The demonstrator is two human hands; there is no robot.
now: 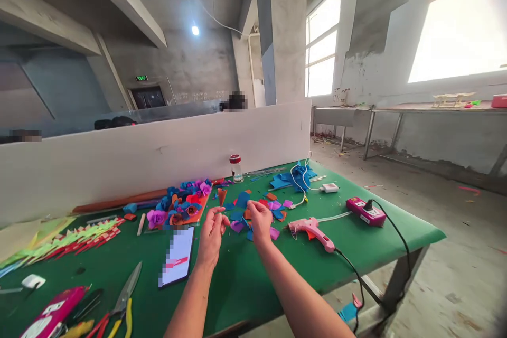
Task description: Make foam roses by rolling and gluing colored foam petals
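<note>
Both my hands are over the green tabletop, a little apart. My left hand [214, 227] is closed in a pinch, with a small orange-brown paper cone [222, 197] pointing up from its fingertips. My right hand [260, 220] pinches the edge of a blue paper petal [243, 200]. Under and around my hands lie loose petals in blue, orange and purple, among them a purple petal [237, 226]. Right of my right hand, a pink glue gun [312, 228] lies on its side. A phone [177, 257] with a lit screen lies beside my left forearm.
Finished paper flowers [184, 202] are heaped at the back left. A lidded glass jar [236, 169] stands by the white partition [158, 161]. Pliers or shears [125, 296] lie front left. A magenta power strip [365, 212] and cords sit right, near blue paper [291, 178].
</note>
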